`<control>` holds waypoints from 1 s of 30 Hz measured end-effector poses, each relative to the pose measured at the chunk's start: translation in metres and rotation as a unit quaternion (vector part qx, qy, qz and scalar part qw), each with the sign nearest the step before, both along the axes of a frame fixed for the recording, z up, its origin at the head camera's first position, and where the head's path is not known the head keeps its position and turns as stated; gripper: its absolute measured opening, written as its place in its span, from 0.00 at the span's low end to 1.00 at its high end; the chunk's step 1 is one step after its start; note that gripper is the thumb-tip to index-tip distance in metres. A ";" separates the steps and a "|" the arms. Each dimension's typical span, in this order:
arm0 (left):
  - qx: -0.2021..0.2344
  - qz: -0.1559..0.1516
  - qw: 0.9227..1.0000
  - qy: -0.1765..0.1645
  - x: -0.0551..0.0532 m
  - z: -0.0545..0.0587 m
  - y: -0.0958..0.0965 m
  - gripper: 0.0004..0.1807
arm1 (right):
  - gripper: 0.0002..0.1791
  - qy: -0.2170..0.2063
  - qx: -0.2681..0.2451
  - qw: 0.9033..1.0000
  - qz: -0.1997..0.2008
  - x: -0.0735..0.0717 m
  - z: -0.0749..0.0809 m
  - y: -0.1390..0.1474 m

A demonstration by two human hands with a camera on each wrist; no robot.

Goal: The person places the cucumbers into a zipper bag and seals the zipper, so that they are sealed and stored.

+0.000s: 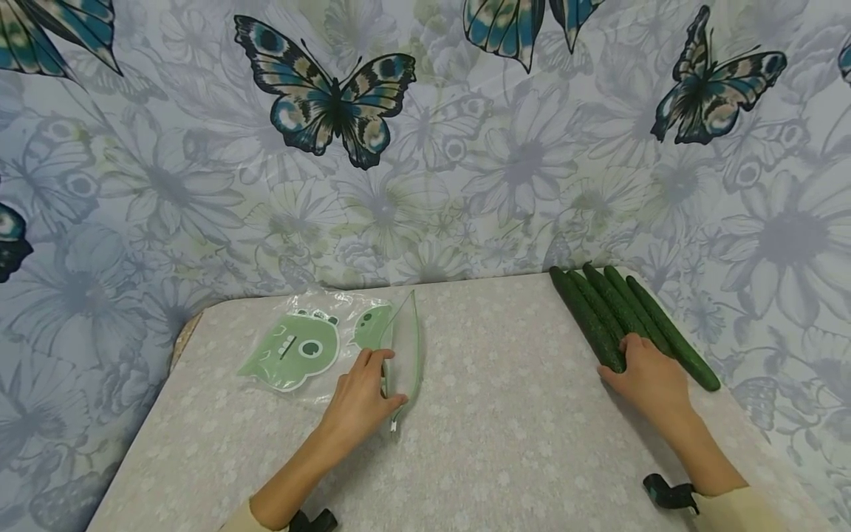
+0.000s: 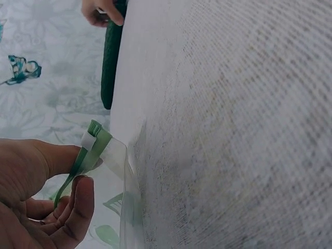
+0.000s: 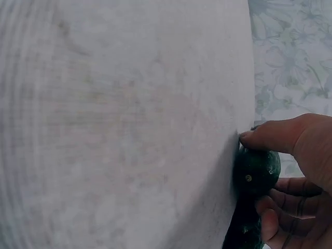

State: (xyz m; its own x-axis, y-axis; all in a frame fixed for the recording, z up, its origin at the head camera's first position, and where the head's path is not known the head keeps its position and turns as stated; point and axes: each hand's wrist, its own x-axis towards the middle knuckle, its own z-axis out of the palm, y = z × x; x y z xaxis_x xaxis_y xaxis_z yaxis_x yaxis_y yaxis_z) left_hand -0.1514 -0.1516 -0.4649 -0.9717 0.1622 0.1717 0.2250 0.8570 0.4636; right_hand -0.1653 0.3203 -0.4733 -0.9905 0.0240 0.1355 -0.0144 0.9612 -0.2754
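A clear plastic zip bag (image 1: pixel 292 351) with green cartoon faces lies on the left of the table, its mouth facing right. My left hand (image 1: pixel 359 399) grips the bag by its mouth, and in the left wrist view the thumb and fingers hold the green zip strip (image 2: pixel 97 150) near its white slider (image 2: pixel 88 141). Over on the right, several dark green cucumbers (image 1: pixel 614 303) lie side by side. My right hand (image 1: pixel 654 377) holds the near end of the leftmost cucumber (image 3: pixel 257 171), thumb on one side and fingers on the other, hiding parts of its neighbours.
A pale patterned cloth covers the table (image 1: pixel 492 414). Behind it hangs a butterfly-print backdrop (image 1: pixel 439 185). The cucumbers lie along the table's right edge. Black wrist devices (image 1: pixel 668 493) sit at both sleeves.
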 end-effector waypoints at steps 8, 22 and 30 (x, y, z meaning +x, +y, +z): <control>0.001 0.001 1.000 0.002 0.000 -0.002 0.001 0.42 | 0.35 -0.055 -0.038 0.997 -0.038 -0.002 0.006 0.006; -0.006 0.000 1.000 0.007 0.000 -0.002 0.000 0.43 | 0.31 0.150 -0.122 0.981 -0.030 0.003 0.012 0.011; -0.003 -0.003 1.000 0.001 -0.001 -0.003 0.001 0.42 | 0.29 0.194 -0.180 0.964 -0.034 0.001 0.007 0.013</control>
State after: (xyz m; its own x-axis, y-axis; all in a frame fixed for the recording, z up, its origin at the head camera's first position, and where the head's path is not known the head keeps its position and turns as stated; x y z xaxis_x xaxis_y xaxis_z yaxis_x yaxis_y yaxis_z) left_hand -0.1523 -0.1503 -0.4676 -0.9706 0.1683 0.1722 0.2302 0.8583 0.4585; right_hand -0.1646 0.3331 -0.4663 -0.8620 0.2012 0.4653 -0.1241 0.8062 -0.5785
